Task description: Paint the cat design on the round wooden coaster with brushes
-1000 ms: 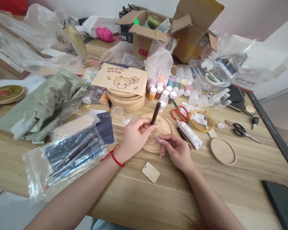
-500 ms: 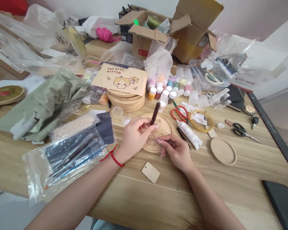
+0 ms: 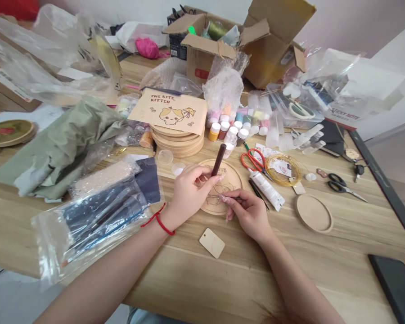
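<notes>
My left hand [image 3: 192,189], a red cord round its wrist, is closed on a dark brown rod-like handle [image 3: 218,159] that stands nearly upright; its lower end is hidden by the fingers. Pinched in my right hand [image 3: 248,211] is a thin dark stick-like tool [image 3: 234,198], its tip pointing left towards my left fingers. Its exact kind is too small to tell. Both hands are over a round wooden board [image 3: 234,180] with a raised rim, line drawing and lettering. Close in front of it lies a small wooden tag [image 3: 212,243].
Behind the board stand paint bottles [image 3: 223,128] and stacked wooden discs [image 3: 178,146] under a kitten drawing [image 3: 170,112]. To the right are red-handled scissors [image 3: 253,159], a wire coil [image 3: 283,170], a white tube [image 3: 266,191], black scissors [image 3: 337,182] and a phone [image 3: 394,285]. Plastic packets [image 3: 97,220] lie left.
Almost nothing differs. Both hands keep the same grips over the board, and the objects around them stay where they were.
</notes>
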`<action>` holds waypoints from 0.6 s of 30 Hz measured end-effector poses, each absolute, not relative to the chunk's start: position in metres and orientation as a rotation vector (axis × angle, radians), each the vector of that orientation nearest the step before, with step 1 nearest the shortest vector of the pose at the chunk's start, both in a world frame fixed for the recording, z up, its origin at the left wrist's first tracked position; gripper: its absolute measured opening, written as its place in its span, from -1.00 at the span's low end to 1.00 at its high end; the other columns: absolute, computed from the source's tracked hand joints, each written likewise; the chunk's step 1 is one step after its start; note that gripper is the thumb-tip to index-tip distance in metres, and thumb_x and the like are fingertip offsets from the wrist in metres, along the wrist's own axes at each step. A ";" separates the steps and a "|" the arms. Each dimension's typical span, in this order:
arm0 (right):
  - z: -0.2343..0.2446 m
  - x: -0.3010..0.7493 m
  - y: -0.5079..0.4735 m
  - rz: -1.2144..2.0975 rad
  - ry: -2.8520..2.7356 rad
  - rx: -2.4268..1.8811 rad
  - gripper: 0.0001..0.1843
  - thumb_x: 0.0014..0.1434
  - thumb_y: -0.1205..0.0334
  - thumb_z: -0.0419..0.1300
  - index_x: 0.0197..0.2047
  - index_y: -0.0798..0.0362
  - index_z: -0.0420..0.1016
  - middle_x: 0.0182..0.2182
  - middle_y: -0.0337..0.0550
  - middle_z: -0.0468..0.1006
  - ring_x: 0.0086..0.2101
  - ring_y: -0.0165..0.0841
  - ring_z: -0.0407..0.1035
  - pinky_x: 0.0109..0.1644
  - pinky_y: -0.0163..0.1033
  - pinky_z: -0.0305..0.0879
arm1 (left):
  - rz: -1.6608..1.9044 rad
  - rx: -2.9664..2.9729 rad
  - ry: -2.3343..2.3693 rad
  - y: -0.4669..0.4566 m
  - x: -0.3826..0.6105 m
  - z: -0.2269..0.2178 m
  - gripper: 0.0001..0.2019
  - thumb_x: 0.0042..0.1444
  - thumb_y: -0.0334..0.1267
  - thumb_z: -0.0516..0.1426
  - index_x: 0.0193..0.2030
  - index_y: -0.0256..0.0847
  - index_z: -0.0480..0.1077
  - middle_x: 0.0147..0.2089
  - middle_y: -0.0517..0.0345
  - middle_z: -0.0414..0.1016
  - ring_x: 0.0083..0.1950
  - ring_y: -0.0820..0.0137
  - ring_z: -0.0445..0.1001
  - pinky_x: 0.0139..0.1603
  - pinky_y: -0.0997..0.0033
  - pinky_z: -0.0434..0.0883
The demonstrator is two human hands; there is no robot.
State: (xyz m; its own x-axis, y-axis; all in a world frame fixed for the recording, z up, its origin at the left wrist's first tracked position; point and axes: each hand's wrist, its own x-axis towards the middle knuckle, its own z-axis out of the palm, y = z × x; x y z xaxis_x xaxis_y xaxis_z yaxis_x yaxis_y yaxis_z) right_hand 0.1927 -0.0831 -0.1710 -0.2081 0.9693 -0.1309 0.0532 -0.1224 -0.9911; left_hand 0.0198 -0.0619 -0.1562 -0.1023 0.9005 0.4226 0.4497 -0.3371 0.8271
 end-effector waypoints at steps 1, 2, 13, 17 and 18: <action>-0.171 0.193 -0.083 1.443 -1.338 -1.223 -0.74 0.12 0.07 0.32 -0.30 0.12 0.55 -0.68 -0.27 0.47 -0.68 -0.43 0.37 -0.60 -0.33 0.40 | 1.430 1.755 1.477 -0.062 0.020 -0.156 -0.94 0.08 -0.28 0.27 -0.33 -0.18 0.48 -0.37 0.19 0.54 -0.34 0.42 0.45 -0.28 0.39 0.41; -0.171 0.193 -0.083 1.443 -1.340 -1.220 -0.74 0.12 0.07 0.32 -0.29 0.12 0.55 -0.68 -0.27 0.47 -0.68 -0.43 0.37 -0.60 -0.33 0.40 | 1.430 1.754 1.478 -0.062 0.020 -0.157 -0.94 0.08 -0.28 0.27 -0.32 -0.18 0.49 -0.37 0.19 0.54 -0.34 0.42 0.45 -0.29 0.39 0.40; -0.173 0.193 -0.082 1.437 -1.283 -1.209 -0.71 0.09 0.03 0.34 -0.32 0.12 0.53 -0.70 -0.29 0.45 -0.70 -0.43 0.35 -0.62 -0.31 0.40 | 1.452 1.752 1.475 -0.063 0.019 -0.155 -0.90 0.10 -0.22 0.26 -0.32 -0.19 0.49 -0.36 0.17 0.54 -0.35 0.42 0.44 -0.29 0.39 0.40; -0.174 0.193 -0.082 1.431 -1.309 -1.211 -0.72 0.10 0.04 0.33 -0.31 0.12 0.54 -0.69 -0.29 0.45 -0.70 -0.43 0.35 -0.62 -0.31 0.39 | 1.464 1.760 1.458 -0.063 0.019 -0.155 -0.91 0.10 -0.25 0.27 -0.31 -0.20 0.49 -0.35 0.18 0.54 -0.35 0.43 0.43 -0.28 0.40 0.38; -0.174 0.194 -0.082 1.430 -1.318 -1.211 -0.72 0.11 0.04 0.33 -0.30 0.12 0.54 -0.69 -0.29 0.45 -0.69 -0.43 0.36 -0.62 -0.32 0.39 | 1.464 1.760 1.458 -0.063 0.019 -0.155 -0.91 0.09 -0.25 0.27 -0.31 -0.20 0.49 -0.35 0.18 0.54 -0.35 0.43 0.42 -0.28 0.40 0.38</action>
State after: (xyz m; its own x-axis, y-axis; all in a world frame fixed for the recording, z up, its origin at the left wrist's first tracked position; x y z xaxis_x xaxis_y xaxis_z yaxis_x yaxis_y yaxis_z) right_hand 0.1935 -0.0825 -0.1736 -0.1957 0.9738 -0.1155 0.0355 -0.1107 -0.9932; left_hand 0.0187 -0.0630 -0.1552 -0.1066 0.8889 0.4454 0.4415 -0.3591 0.8223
